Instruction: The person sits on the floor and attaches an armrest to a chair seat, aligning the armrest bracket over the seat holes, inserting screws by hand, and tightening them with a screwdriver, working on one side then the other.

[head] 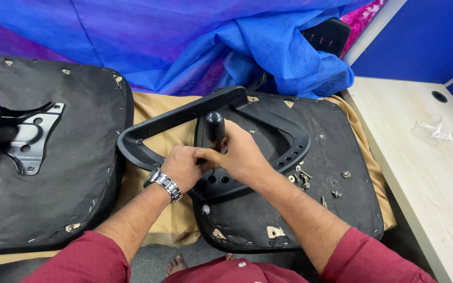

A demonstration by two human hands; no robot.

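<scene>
Right hand (245, 157) grip closed around black-handled screwdriver (215, 128), upright over black plastic chair armrest (184, 112) on upturned black seat base (336, 141). Left hand (184, 166) grip closed beside it at shaft. Loose metal screws (302, 178) right of armrest.

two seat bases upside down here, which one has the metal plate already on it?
The left seat base: a black metal mounting plate sits on its underside. The right seat base, under both hands, carries only a black armrest frame and loose bolts.
</scene>
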